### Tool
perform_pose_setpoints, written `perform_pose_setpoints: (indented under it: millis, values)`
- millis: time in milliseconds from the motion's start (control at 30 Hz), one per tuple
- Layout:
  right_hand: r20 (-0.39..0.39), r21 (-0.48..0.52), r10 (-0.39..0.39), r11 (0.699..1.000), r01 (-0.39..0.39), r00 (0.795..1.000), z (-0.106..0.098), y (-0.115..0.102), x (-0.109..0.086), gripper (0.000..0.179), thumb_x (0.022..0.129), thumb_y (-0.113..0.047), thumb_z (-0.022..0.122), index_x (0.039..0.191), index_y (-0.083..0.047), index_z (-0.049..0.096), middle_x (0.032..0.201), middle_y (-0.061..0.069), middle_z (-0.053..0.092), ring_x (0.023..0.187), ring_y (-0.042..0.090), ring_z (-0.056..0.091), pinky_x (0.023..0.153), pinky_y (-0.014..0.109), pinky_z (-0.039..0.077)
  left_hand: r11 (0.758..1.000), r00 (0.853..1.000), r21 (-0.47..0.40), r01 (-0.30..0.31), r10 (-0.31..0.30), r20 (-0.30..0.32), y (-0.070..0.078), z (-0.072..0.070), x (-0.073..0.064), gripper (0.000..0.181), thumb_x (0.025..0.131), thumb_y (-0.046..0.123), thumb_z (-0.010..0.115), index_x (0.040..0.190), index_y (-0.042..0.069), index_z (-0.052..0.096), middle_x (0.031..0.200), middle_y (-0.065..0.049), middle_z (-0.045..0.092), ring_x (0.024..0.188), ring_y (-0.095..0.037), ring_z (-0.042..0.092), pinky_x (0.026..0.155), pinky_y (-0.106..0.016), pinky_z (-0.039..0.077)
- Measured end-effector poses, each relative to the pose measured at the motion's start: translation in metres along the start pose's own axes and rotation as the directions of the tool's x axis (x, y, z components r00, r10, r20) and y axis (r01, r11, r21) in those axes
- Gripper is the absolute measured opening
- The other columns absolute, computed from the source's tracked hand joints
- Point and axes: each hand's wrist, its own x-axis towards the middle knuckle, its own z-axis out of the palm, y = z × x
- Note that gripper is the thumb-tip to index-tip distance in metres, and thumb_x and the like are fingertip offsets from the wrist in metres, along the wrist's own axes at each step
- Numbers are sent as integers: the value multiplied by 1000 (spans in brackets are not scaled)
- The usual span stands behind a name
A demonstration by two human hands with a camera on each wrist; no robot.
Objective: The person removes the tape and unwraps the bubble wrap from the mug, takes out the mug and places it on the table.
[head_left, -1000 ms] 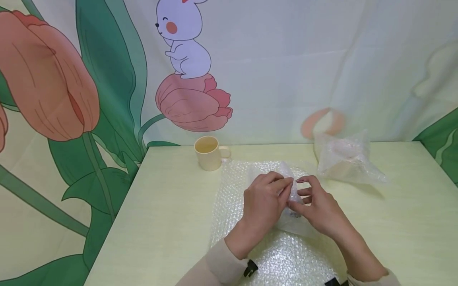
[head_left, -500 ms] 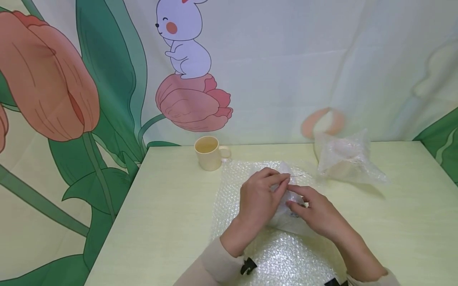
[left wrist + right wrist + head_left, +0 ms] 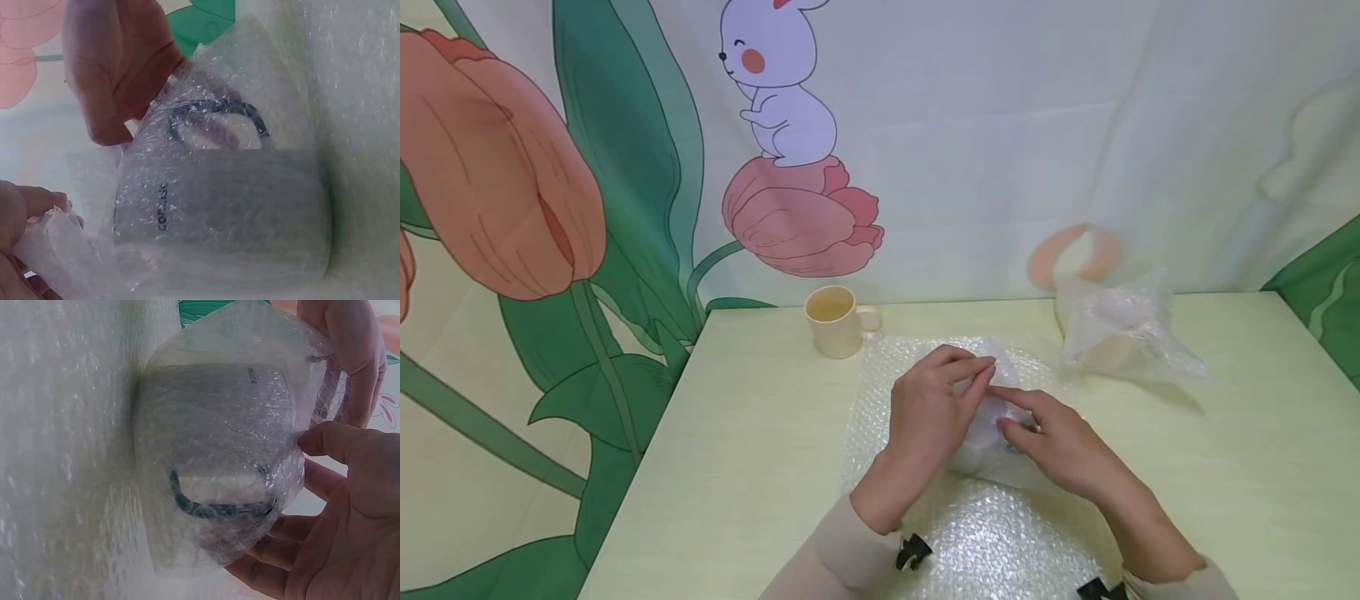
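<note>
A mug (image 3: 225, 206) with a dark handle and small dark lettering is seen through bubble wrap (image 3: 187, 400) in both wrist views. It stands upright on a larger bubble wrap sheet (image 3: 1000, 533). My left hand (image 3: 928, 408) pinches a gathered bit of the wrap at its upper end between thumb and fingers. With thumb in front and fingers behind, my right hand (image 3: 1067, 442) holds the wrapped mug near its rim on the handle side. In the head view the hands and wrap hide most of the mug.
A yellow mug (image 3: 831, 325) stands at the table's back edge, left of the sheet. Back right sits another bubble-wrapped bundle (image 3: 1116, 329). A printed cloth (image 3: 940, 167) hangs behind the table (image 3: 737, 467).
My left hand has moved left, drawing the wrap's upper end with it. My right fingers, spread apart earlier, have closed in on the wrap at its top.
</note>
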Motion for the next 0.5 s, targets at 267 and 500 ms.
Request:
perform_pose_setpoints:
  millis: [267,500]
  values:
    - [15,10,-12,1000,12,1000,0,-2,2,45,105,-27,60,150,-30,56,152,3,57,123,31,65,95,49,54,1000,1000,-2,18,-18,1,-5,-8,-1,15,93,24,79,106,17,84,98,6,78,87,-8,75,66,-22,56]
    - [26,32,-14,999,13,1000,-1,0,1,45,105,-29,60,150,-30,56,152,3,57,122,30,66,92,45,54,998,998,16,67,-67,21,-12,-15,-6,22,94,25,79,113,14,82,103,2,77,94,-13,76,75,-29,61]
